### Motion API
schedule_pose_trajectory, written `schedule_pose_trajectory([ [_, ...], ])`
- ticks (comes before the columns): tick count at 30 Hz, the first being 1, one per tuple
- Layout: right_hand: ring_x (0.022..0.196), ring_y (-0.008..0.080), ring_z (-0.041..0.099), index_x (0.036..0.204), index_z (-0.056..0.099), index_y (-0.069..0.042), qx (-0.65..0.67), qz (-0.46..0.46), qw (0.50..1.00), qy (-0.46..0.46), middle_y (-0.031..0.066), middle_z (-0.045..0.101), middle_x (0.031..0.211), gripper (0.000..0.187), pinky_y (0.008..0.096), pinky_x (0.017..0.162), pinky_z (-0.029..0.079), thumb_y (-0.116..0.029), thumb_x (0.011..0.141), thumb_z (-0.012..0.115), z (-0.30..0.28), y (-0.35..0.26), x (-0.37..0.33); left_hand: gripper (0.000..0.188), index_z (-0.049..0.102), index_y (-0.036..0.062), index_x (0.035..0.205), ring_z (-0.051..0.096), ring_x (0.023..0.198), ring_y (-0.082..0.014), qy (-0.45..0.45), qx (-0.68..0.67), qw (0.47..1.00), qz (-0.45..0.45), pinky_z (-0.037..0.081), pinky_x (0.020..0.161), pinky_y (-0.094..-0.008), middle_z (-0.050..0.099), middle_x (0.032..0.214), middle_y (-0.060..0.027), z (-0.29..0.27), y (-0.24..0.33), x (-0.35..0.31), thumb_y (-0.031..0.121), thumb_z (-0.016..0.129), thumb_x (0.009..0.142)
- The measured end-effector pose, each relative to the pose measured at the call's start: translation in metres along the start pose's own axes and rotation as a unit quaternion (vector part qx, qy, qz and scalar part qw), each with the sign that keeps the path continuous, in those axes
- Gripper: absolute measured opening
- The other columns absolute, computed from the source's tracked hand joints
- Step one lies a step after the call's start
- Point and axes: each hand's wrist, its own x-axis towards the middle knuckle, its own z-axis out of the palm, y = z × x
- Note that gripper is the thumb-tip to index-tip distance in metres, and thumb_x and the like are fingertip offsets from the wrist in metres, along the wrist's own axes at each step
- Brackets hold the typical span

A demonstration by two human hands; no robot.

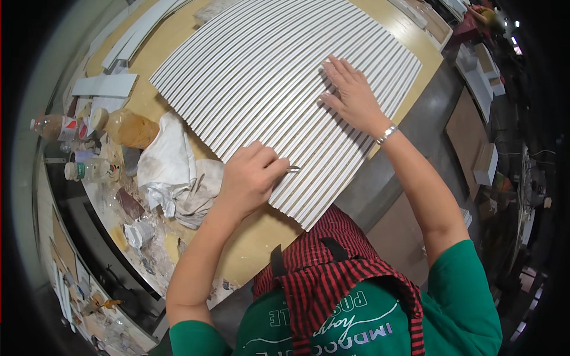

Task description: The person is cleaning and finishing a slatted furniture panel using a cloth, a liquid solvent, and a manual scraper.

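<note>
- A big white panel with many thin raised ribs (291, 118) lies flat in the middle, and all the clock hours below are counted from its centre.
- Under it is a smooth yellow board (252, 252), which peeks out past the edges of the panel.
- The left hand (252, 177) is at 7 o'clock, by the panel's near left edge. Its fingers are curled tight around a small shiny metal tool (293, 169). Only the tip shows, pointing toward 4 o'clock; I cannot tell if it touches the ribs.
- The right hand (351, 95) is at 3 o'clock, flat on the ribs, with its thumb spread wide. It grips nothing. A silver watch (387, 134) is on that wrist.
- At 8 o'clock, close to the left hand, are a crumpled white cloth (167, 157) and a crumpled grey cloth (206, 191), touching each other.
- Near 9 o'clock, a fat see-through bottle of yellow-brown stuff (135, 129) lies tipped over, just beside the white cloth.
- Farther out, between 8 and 9 o'clock, is a clear bottle with a green cap (95, 170).
</note>
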Motion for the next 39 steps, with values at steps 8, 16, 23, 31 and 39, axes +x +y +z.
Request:
schedule_pose_trajectory([
  [8, 0.156, 0.0258, 0.025, 0.16, 0.036, -0.022, -0.035, 0.041, 0.998, -0.019, 0.0045, 0.03, 0.168, 0.069, 0.0499, 0.128, 0.018, -0.06, 0.103, 0.044, 0.018, -0.006, -0.004, 0.025, 0.074, 0.0089, 0.092, 0.058, 0.076, -0.0244, -0.036, -0.062, 0.997, 0.007, 0.048, 0.065, -0.0369, 0.062, 0.08, -0.0038, 0.005, -0.007, 0.002, -0.002, 0.075, 0.069],
  [16, 0.156, 0.0233, 0.023, 0.161, 0.034, -0.022, -0.054, 0.052, 0.997, -0.03, 0.0028, 0.029, 0.168, 0.069, 0.0491, 0.128, 0.017, -0.061, 0.104, 0.039, 0.017, -0.007, -0.003, 0.018, 0.074, 0.0085, 0.086, 0.054, 0.072, -0.0255, -0.076, -0.11, 0.991, -0.019, 0.044, 0.062, -0.0374, 0.057, 0.072, -0.0045, -0.007, 0.003, -0.017, 0.002, 0.077, 0.069],
  [23, 0.155, 0.027, 0.026, 0.161, 0.024, -0.003, 0.675, 0.153, 0.722, -0.008, 0.0158, 0.033, 0.165, 0.087, 0.0398, 0.128, 0.017, -0.068, 0.105, 0.017, -0.038, -0.011, -0.009, 0.016, 0.074, 0.007, 0.086, 0.056, 0.071, -0.0262, -0.173, -0.087, 0.981, -0.013, 0.045, 0.062, -0.0377, 0.058, 0.073, -0.0048, -0.015, 0.026, -0.029, 0.003, 0.079, 0.072],
  [31, 0.154, 0.0308, 0.028, 0.16, 0.023, 0.001, 0.832, 0.151, 0.53, -0.054, 0.0181, 0.034, 0.164, 0.099, 0.0423, 0.128, 0.018, -0.075, 0.1, 0.005, -0.046, -0.012, -0.028, 0.025, 0.076, 0.012, 0.095, 0.057, 0.074, -0.0232, -0.011, -0.017, 0.999, -0.028, 0.046, 0.062, -0.0359, 0.061, 0.078, -0.0021, 0.004, 0.015, 0.011, 0.002, 0.076, 0.072],
  [39, 0.154, 0.0325, 0.029, 0.156, 0.042, -0.012, 0.028, 0.012, 0.999, -0.018, 0.0125, 0.035, 0.165, 0.07, 0.0514, 0.125, 0.021, -0.056, 0.102, 0.05, 0.004, -0.003, -0.038, 0.023, 0.077, 0.0124, 0.09, 0.055, 0.073, -0.0236, -0.102, -0.087, 0.991, -0.028, 0.045, 0.06, -0.0364, 0.06, 0.074, -0.0021, -0.007, 0.028, -0.023, 0.001, 0.073, 0.07],
])
